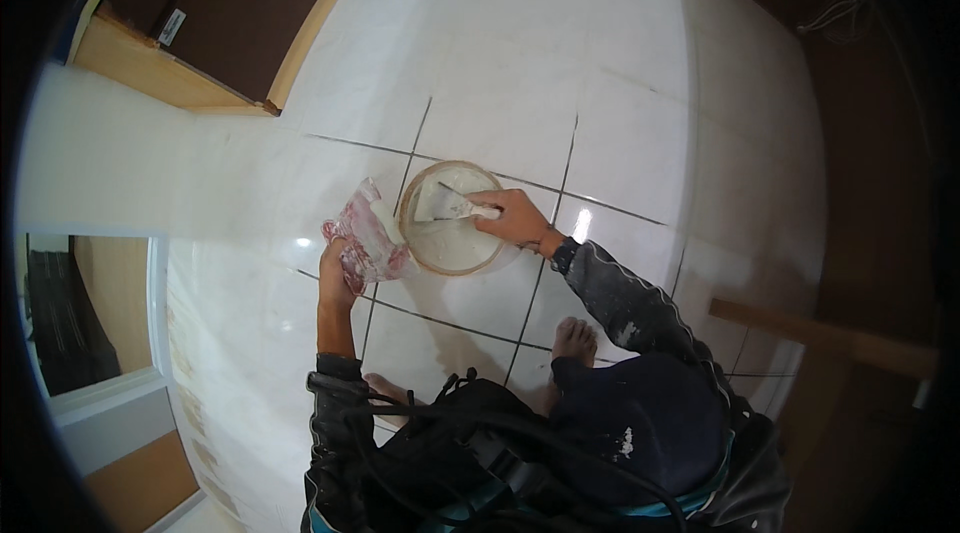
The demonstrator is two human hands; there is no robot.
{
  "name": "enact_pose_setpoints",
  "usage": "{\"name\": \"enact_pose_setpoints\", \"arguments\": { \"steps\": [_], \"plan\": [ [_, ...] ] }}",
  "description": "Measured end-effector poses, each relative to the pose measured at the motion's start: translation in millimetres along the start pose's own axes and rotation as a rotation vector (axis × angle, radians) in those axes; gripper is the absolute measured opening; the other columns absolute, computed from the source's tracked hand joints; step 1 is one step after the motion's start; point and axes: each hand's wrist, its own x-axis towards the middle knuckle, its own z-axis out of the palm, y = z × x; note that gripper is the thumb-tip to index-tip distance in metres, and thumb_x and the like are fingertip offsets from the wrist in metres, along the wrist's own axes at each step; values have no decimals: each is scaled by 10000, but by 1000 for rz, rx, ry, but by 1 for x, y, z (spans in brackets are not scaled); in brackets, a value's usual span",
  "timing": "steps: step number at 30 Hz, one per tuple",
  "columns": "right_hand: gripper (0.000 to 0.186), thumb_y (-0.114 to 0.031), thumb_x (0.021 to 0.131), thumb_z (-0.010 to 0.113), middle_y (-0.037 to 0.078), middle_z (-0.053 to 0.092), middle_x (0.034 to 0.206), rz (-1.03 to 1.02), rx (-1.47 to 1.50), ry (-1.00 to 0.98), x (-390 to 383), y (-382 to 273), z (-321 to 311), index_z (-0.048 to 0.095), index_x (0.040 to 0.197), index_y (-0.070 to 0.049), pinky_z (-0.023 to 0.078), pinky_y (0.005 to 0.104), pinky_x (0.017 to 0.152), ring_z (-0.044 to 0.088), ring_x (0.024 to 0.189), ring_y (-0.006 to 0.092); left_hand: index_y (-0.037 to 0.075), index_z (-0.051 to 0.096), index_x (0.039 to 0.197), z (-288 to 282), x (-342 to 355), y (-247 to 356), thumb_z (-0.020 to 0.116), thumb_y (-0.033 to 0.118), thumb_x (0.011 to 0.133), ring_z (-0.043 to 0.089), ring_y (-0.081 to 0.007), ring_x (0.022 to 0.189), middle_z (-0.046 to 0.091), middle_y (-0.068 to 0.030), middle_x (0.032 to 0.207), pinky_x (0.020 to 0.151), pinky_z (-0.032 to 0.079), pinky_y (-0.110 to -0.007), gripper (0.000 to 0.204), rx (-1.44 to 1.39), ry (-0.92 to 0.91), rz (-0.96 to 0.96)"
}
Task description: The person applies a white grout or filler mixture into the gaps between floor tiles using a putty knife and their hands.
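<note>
One whitish, flat-bladed putty knife (455, 206) sits in my right grip (520, 217), pinched by its handle (489, 213), long axis sideways, blade (436, 203) pointing left over a round, tan-rimmed tub (470, 270); my left grip (338, 271) clutches a clear-and-red plastic bag (374, 239).

This is looking like a room in a home: bare feet (575, 336) are standing on a glossy tiled floor (620, 173), a dark brown cabinet (245, 8) is sitting between ten and eleven o'clock, and brown wooden furniture (865, 163) is standing near three.
</note>
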Motion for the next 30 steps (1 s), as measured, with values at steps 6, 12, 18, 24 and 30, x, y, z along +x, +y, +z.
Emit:
{"name": "enact_pose_setpoints", "arguments": {
  "steps": [6,12,18,24,30],
  "plan": [
    [410,-30,792,616,124,630,1030,-313,-99,144,-31,-39,-18,652,1195,-101,503,334,838,627,914,285,-6,572,1151,-4,27,-18,554,175,878,649,-191,857,649,-72,989,777,535,-320,328,97,-199,-94],
    [460,-15,749,658,73,572,926,-587,-551,269,-30,-26,-4,665,1185,-162,478,374,818,565,934,273,-9,568,1162,58,5,-13,546,175,883,647,-185,852,640,-71,979,758,540,-315,335,64,-258,-181],
    [429,-30,771,620,66,572,948,-576,-673,252,-64,15,-24,678,1162,-197,435,375,784,558,894,254,-16,507,1240,38,9,-3,513,179,903,633,-238,966,615,-106,1103,838,534,-373,389,55,-244,-31],
    [388,-251,794,692,109,568,1088,-364,-825,-88,-68,-1,-21,646,1151,-105,387,405,889,513,1071,274,-31,494,1240,58,10,-14,534,153,909,616,-256,1044,610,-130,1139,886,523,-379,381,18,-235,56],
    [472,-353,914,629,130,518,1273,-332,19,151,-58,-42,31,548,1267,-51,337,425,1040,445,1228,289,-3,474,1283,121,-42,-27,541,107,938,578,-240,1113,568,-131,1231,946,484,-363,368,-21,-389,26]
  ]
}}
